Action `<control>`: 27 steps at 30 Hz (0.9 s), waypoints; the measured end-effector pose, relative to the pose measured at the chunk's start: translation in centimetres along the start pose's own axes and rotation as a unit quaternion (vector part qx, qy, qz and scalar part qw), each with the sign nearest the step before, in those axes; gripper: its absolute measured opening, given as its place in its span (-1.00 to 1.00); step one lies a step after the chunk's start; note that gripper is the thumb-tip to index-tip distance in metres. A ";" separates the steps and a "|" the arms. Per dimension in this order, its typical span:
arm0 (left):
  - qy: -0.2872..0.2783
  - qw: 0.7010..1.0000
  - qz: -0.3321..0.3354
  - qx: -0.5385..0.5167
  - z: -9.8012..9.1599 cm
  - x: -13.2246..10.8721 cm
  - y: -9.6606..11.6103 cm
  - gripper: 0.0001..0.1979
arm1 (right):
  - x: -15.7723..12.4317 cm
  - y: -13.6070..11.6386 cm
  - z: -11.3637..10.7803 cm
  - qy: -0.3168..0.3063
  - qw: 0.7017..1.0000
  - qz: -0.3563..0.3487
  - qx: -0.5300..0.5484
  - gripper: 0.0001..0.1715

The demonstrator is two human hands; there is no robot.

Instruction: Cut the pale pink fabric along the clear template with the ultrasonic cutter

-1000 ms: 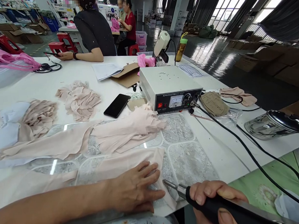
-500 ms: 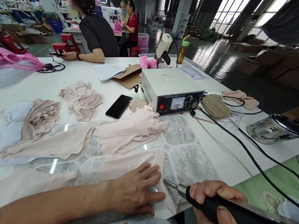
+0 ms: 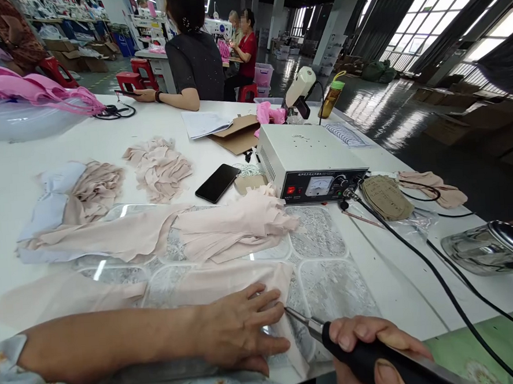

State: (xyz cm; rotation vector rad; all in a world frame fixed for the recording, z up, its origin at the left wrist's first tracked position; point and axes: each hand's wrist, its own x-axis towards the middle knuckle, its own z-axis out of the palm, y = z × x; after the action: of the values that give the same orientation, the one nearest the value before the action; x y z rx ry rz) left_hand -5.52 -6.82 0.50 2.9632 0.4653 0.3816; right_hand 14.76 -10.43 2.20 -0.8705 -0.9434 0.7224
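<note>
My left hand point(image 3: 241, 326) lies flat with spread fingers on a thin beige fabric strip point(image 3: 227, 282), pressing it to the patterned clear mat point(image 3: 332, 291). In my right hand point(image 3: 379, 347) is a handheld ultrasonic welder point(image 3: 314, 327) with a black grip and a slim metal tip. The tip points left and meets the strip's right edge, close to my left fingertips; whether it touches the fabric or hovers just over it I cannot tell. Just beyond lies a bunched stack of beige fabric pieces point(image 3: 236, 222).
A white control box point(image 3: 314, 148) with a meter stands behind the mat, its black cable point(image 3: 417, 263) running along the right. A phone point(image 3: 217, 183), fabric heaps point(image 3: 159, 169), card templates point(image 3: 387, 197) and a steel-lidded canister point(image 3: 490, 247) lie around. A person point(image 3: 194, 62) sits at the far edge.
The camera view has shifted, so the table things appear further right. The welder's tip has come slightly nearer my left fingers along the strip's edge. My left hand still presses the fabric.
</note>
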 end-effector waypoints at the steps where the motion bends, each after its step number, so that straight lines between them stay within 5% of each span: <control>1: 0.002 1.000 0.001 0.001 0.0 0.0 0.0 -0.60 | 0.0 0.0 -0.1 -0.001 1.000 0.000 -0.004 -0.93; 11: 0.008 1.000 -0.002 -0.011 0.0 -0.1 0.1 -0.60 | 0.0 0.0 -0.5 -0.025 1.000 0.004 0.002 -0.85; 17: 0.022 0.999 -0.014 -0.038 0.0 -1.0 -0.3 -0.59 | 0.0 -0.1 -2.2 0.048 0.998 0.025 0.035 -0.91; 24: 0.030 0.991 -0.129 -0.013 -1.9 -4.0 -0.8 -0.64 | -0.6 0.6 -4.9 0.177 0.982 0.037 0.051 -0.89; 27: 0.057 0.983 -0.173 0.015 -1.8 -5.9 -0.7 -0.62 | -0.4 0.4 -5.2 0.186 0.981 0.033 0.050 -0.89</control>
State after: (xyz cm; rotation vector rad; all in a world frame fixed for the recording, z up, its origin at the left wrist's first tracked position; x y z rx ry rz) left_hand -11.61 -7.85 0.77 2.8175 0.9888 0.5077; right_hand 19.20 -12.19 0.06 -0.9121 -0.5419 0.6304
